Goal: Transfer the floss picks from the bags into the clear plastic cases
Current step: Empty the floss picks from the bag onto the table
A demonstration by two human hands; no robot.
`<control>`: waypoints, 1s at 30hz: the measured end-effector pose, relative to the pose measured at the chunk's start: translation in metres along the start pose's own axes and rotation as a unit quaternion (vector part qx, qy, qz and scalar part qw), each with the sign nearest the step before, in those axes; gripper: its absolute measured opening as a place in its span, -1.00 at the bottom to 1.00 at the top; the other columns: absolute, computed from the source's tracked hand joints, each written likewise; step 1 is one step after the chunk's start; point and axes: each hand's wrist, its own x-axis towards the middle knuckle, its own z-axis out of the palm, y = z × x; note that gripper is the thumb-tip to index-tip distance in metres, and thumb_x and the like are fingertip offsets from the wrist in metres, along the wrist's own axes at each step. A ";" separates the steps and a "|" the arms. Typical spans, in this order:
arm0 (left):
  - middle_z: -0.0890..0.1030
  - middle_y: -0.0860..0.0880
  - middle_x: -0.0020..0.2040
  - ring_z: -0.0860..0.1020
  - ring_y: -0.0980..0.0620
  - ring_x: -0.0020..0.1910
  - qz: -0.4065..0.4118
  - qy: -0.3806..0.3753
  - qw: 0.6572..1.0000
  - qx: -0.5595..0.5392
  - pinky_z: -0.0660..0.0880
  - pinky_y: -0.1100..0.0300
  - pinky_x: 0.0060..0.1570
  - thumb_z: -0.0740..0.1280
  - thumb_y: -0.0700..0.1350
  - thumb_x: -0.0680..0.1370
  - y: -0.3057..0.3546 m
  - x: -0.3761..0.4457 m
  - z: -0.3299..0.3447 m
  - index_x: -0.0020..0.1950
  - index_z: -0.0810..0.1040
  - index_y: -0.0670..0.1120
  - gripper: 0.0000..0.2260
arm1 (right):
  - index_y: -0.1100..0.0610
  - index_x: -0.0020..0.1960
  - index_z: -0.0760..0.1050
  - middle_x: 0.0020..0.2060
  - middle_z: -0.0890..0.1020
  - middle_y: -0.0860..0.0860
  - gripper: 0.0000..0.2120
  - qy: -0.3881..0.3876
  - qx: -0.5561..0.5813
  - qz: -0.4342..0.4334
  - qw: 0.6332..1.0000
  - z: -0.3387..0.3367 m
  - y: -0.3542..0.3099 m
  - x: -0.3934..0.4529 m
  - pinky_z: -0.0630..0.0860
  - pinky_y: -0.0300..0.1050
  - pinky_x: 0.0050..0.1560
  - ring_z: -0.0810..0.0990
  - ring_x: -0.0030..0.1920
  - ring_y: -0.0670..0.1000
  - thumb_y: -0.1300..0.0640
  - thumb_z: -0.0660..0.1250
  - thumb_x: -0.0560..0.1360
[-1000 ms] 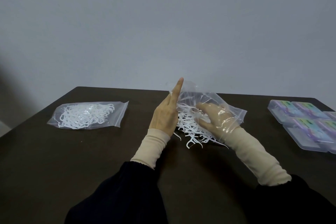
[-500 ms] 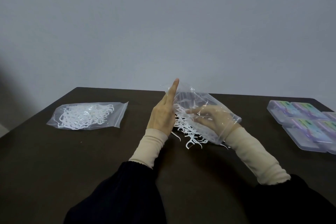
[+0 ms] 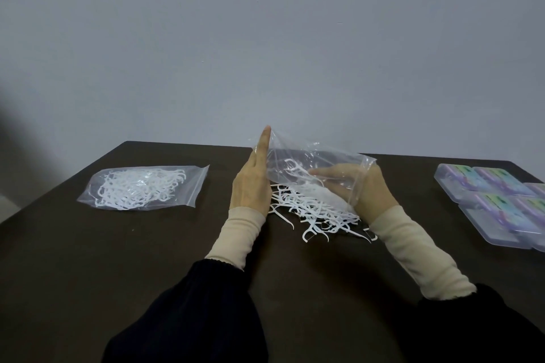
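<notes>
- Floss picks [image 3: 312, 209] lay in a loose white heap on the dark table [image 3: 147, 244], spilling from the mouth of a clear bag [image 3: 318, 162] lifted above them; a few remained inside
- Step judged: emptying the first bag; next move likely calls for clearing the last picks, then fetching a case
- Right hand [image 3: 351, 186] was inside the bag, fingers fairly straight; grip could not be told
- Left hand [image 3: 250, 183] held the bag's edge, forefinger straight up, just left of the heap
- Second bag [image 3: 144, 187] sat full, far left
- Clear plastic cases [image 3: 495, 203] sat closed, far right
</notes>
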 end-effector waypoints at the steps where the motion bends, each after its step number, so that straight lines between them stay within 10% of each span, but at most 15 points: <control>1: 0.51 -0.13 0.26 0.62 -0.16 -0.11 0.008 0.012 1.000 0.007 0.58 -0.04 -0.19 0.15 -0.58 0.33 0.001 0.000 0.000 0.47 -0.02 0.19 -0.08 | 0.18 0.11 0.54 -0.13 0.60 -0.03 -0.68 0.013 0.002 -0.010 1.000 -0.001 0.005 -0.006 0.41 -0.58 -0.01 0.61 -0.23 -0.34 0.37 0.40 0.39; 6: 0.63 -0.16 -0.09 0.51 -0.09 -0.40 0.061 0.069 0.993 0.072 0.50 0.12 -0.40 0.23 -0.58 0.26 0.006 0.001 0.001 0.47 0.20 -0.06 -0.15 | -0.01 -0.04 0.59 -0.17 0.64 -0.12 -0.70 0.059 0.133 0.005 0.989 -0.007 -0.007 -0.005 0.56 -0.35 -0.05 0.64 -0.16 -0.24 0.35 0.43 0.37; 14: 0.61 -0.16 -0.19 0.43 -0.05 -0.47 0.001 0.158 0.981 0.113 0.46 0.16 -0.45 0.24 -0.60 0.21 -0.008 0.005 -0.004 0.46 0.22 -0.11 -0.14 | 0.03 0.08 0.57 -0.18 0.64 -0.10 -0.70 0.022 0.062 0.038 0.997 -0.008 0.002 -0.005 0.46 -0.52 -0.09 0.58 -0.23 -0.36 0.23 0.44 0.38; 23: 0.33 -0.05 0.45 0.34 -0.05 -0.38 -0.157 0.173 0.961 0.145 0.27 0.14 -0.36 0.15 -0.58 0.33 -0.033 0.008 -0.027 0.53 0.00 -0.02 -0.13 | 0.10 0.08 0.63 -0.05 0.68 0.05 -0.77 0.001 -0.035 0.095 0.995 -0.006 0.029 -0.003 0.44 -0.38 0.08 0.61 -0.05 -0.07 0.27 0.39 0.44; 30: 0.07 0.06 0.54 0.25 0.08 -0.48 -0.168 0.132 0.972 0.098 0.14 0.30 -0.46 0.14 -0.53 0.36 -0.023 0.011 -0.026 0.53 -0.06 0.03 -0.14 | -0.06 0.08 0.60 0.08 0.64 -0.04 -0.78 -0.090 -0.155 0.074 0.981 0.001 0.038 -0.007 0.31 -0.06 0.33 0.50 0.21 0.05 0.10 0.41 0.44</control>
